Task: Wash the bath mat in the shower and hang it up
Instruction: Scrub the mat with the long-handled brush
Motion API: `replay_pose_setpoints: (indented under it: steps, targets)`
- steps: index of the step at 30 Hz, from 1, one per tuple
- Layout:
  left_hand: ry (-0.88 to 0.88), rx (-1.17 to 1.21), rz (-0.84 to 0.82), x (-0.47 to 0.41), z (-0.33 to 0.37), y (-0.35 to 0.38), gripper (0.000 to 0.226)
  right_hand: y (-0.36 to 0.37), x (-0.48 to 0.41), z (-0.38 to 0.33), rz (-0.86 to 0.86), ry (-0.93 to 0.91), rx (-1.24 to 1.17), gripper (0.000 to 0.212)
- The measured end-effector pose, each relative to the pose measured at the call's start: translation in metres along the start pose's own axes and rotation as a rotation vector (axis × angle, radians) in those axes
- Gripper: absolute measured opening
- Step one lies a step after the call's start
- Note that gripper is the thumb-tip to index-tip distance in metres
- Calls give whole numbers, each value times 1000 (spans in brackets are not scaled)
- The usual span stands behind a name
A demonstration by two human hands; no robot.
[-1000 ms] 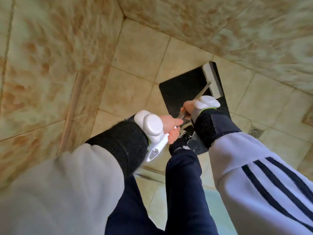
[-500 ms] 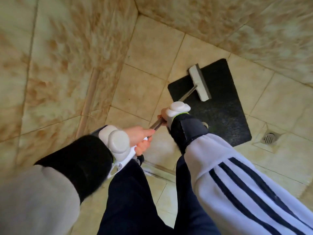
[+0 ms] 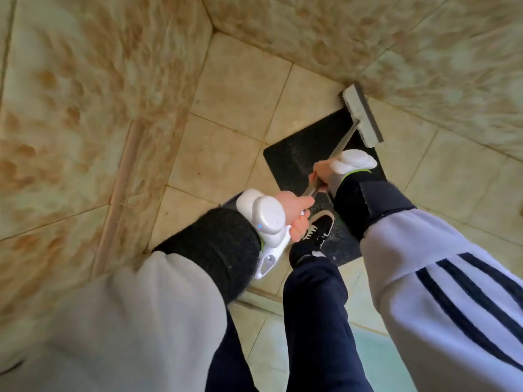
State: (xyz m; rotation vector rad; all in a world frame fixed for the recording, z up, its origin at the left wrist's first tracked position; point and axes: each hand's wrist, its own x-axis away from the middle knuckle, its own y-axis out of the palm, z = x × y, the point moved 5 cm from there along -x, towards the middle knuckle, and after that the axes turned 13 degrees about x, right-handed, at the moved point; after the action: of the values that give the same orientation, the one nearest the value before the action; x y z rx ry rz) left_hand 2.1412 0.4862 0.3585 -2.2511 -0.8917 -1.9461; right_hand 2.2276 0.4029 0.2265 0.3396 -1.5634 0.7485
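Observation:
A black bath mat lies flat on the beige tiled shower floor. A long-handled scrub brush has its grey head at the mat's far edge, against the base of the wall. Its metal handle runs back toward me. My right hand grips the handle partway down, and my left hand grips the handle's near end. My foot in a black shoe stands on the mat's near part.
Marbled beige walls close in on the left and at the back right, meeting in a corner. A raised threshold crosses the floor under my legs. Bare floor tiles lie to the left of the mat.
The brush head has been pushed from the middle of the mat to its far edge by the wall. Both hands moved forward along with the handle, and my foot now shows on the mat.

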Motion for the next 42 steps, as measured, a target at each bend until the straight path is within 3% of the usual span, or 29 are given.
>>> replay_pose_setpoints:
  steps: [3, 6, 12, 16, 19, 24, 27, 31, 34, 38, 42]
  targets:
    - [-46, 52, -41, -10, -14, -9, 41, 13, -18, 12, -5, 22, 91, 20]
    - [-2, 86, 21, 15, -42, -54, 38, 69, 3, 24, -124, -4, 158, 26]
    - [-62, 138, 175, 88, -101, -128, 39, 181, 94, 53, -340, 47, 17, 11]
    - [-34, 79, 154, 88, -96, -102, 38, 149, 105, 50, -279, -17, 19, 27]
    - [-1, 64, 104, 67, -80, -71, 37, 100, 91, 44, -169, -44, 19, 16]
    - [-68, 22, -34, -11, -64, 12, 40, -7, 29, 69, 25, 48, 69, 29]
    - [-126, 75, -96, -37, -69, 31, 62, -30, 13, 83, 94, 54, 190, 30]
    - [-27, 34, -27, -17, -93, -16, 40, 33, 6, 102, -57, 85, 181, 21]
    - [-33, 19, 85, 27, -116, -82, 37, 119, 33, 108, -218, 118, -19, 14]
    - [-87, 54, 190, 76, -146, -125, 39, 185, 84, 114, -366, 112, -37, 14]
    - [-23, -16, 119, 67, -135, -87, 30, 137, 97, 107, -227, 11, 1, 17]
